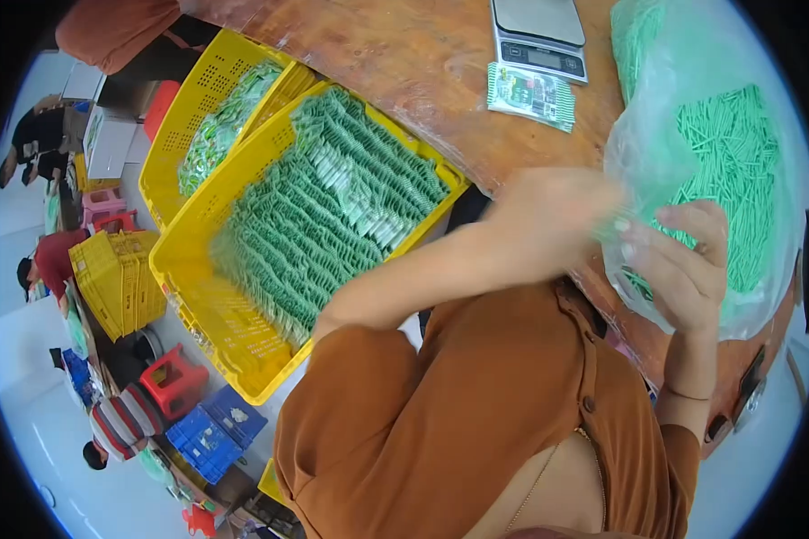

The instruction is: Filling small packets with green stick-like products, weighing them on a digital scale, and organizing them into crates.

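My left hand (pixel 563 215), blurred, reaches across from the left and meets my right hand (pixel 687 263) at the near left edge of a clear plastic bag (pixel 637 151). The bag holds many thin green sticks (pixel 728 182). Something greenish shows between my fingertips, but blur hides what it is. A green-and-white striped packet (pixel 532 98) lies beside a digital scale (pixel 539 40) on the table. To my left, a yellow plastic crate (pixel 243 370) holds rows of green striped packets (pixel 310 222) standing on edge.
The wooden table (pixel 411 40) runs along the top and right. Behind the near crate, another yellow crate (pixel 168 148) holds loose packets. Stacked yellow crates (pixel 118 283), red stools (pixel 175 381) and blue crates (pixel 216 431) stand at the left, with several people at work beyond.
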`<state>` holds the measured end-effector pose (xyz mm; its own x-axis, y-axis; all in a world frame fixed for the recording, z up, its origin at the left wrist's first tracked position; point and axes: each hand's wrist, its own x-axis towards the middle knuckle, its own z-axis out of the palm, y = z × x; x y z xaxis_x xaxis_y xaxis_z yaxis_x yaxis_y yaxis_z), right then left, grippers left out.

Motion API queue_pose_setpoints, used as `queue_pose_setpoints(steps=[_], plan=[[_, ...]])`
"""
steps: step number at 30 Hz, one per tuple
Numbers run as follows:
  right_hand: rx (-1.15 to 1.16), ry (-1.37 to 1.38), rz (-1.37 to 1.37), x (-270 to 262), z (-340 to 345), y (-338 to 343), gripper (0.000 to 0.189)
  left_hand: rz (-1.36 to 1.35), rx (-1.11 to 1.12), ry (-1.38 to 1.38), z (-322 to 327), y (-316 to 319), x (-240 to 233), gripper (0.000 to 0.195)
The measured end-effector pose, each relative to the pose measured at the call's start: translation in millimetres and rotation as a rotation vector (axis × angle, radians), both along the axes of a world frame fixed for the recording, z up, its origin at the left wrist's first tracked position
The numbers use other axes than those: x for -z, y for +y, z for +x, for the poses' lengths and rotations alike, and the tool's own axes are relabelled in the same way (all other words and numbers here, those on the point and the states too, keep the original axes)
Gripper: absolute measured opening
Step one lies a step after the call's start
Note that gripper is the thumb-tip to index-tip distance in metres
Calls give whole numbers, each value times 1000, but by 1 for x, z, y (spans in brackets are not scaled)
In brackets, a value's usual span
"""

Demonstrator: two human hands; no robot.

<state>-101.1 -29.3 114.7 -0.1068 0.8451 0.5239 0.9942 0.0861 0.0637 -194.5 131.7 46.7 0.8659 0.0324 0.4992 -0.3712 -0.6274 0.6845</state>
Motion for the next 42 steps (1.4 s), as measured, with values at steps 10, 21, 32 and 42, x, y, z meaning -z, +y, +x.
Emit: queue_pose_setpoints(steps=[10, 21, 32, 42], plan=[[-167, 655, -49, 82, -24, -29, 11, -82, -985, 738, -149, 171, 259, 43], [1319, 97, -172, 99, 37, -152, 22, -283, -1010, 199, -88, 127, 158, 40], [1323, -37, 36, 135, 55, -166, 8, 92, -339, -280, -8, 28, 55, 28], [958, 762, -131, 65, 121, -181, 27, 13, 468, 168, 95, -75, -14, 19]])
